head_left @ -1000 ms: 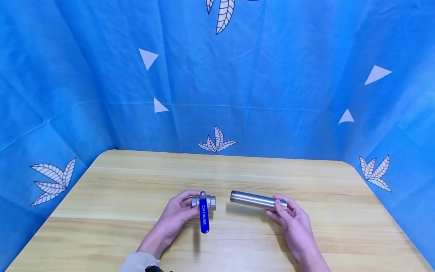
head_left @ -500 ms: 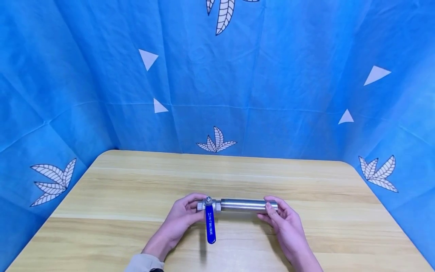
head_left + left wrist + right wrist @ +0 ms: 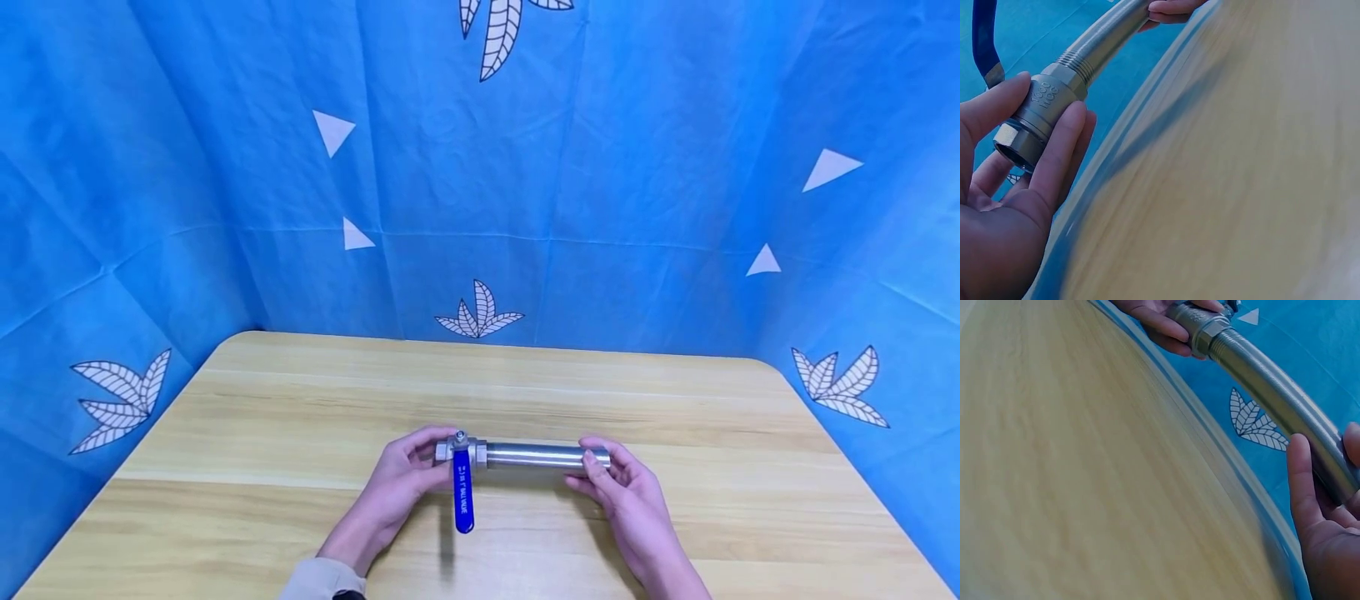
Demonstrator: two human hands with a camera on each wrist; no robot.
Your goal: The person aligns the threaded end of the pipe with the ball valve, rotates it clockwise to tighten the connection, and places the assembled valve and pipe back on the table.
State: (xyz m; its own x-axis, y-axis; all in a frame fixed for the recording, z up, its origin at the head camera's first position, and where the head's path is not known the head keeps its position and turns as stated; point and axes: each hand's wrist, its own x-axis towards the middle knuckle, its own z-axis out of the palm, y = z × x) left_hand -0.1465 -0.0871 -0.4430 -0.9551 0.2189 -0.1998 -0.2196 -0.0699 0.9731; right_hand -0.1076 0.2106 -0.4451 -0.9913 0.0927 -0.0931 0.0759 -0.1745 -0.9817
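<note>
A metal ball valve (image 3: pixel 1044 100) with a blue lever handle (image 3: pixel 463 492) is gripped by my left hand (image 3: pixel 401 483), thumb on one side and fingers on the other. My right hand (image 3: pixel 630 504) holds the far end of a shiny steel pipe (image 3: pixel 532 455) between thumb and fingers. The pipe's threaded end meets the valve's right-hand opening, and the two lie in one line above the table. Some thread still shows outside the valve in both wrist views. The lever points toward me in the head view.
A light wood-grain table (image 3: pixel 300 400) with rounded far corners lies under both hands. Blue cloth (image 3: pixel 465 167) with white leaf and triangle prints hangs behind it and along both sides.
The pipe and valve were apart a second ago. My right hand has brought the pipe left and level, and its end now meets the valve, which shifted slightly right.
</note>
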